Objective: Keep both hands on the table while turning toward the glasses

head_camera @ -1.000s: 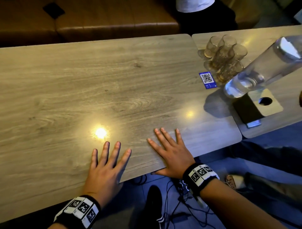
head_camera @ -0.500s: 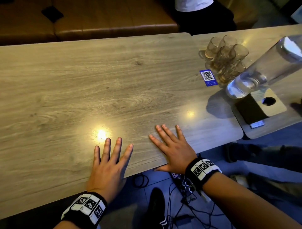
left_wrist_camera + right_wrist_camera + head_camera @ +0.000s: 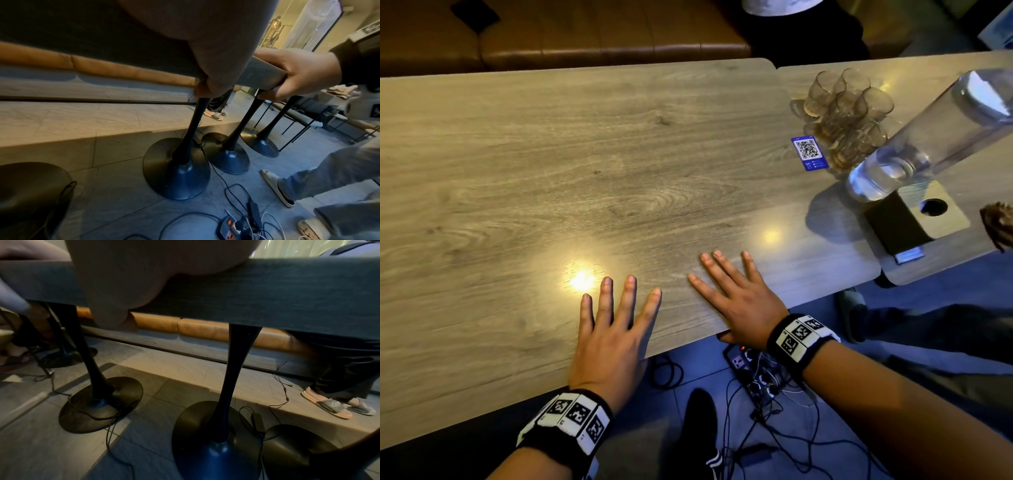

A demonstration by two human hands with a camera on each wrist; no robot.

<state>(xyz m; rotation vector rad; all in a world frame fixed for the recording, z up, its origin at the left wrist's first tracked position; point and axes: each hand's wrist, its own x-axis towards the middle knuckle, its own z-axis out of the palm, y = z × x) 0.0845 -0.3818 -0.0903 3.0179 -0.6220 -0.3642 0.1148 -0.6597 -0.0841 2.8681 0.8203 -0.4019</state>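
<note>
Both my hands lie on the near edge of a long wood-grain table [image 3: 551, 171]. My left hand [image 3: 616, 308] has its fingers spread flat on the top and its thumb hidden under the edge. My right hand [image 3: 736, 298] lies beside it to the right, fingers flat, thumb tucked below. In the left wrist view the right hand [image 3: 298, 73] clamps the table edge [image 3: 263, 73] between fingers above and thumb beneath. My left thumb [image 3: 211, 87] also hooks down over that edge. The right wrist view shows the table edge [image 3: 267, 296] crossed by my right thumb [image 3: 109, 313].
On an adjoining table [image 3: 928, 270] at the right stand several glasses [image 3: 846, 113], a tall clear container [image 3: 928, 137] and a wooden block [image 3: 914, 219]; a QR card [image 3: 810, 152] lies close by. Below are pedestal bases [image 3: 176, 170], a power strip [image 3: 743, 363], cables and a person's slippered foot [image 3: 277, 186].
Both hands keep their hold on the table edge. The head view has shifted slightly, and a dark brown thing now shows at the right border.
</note>
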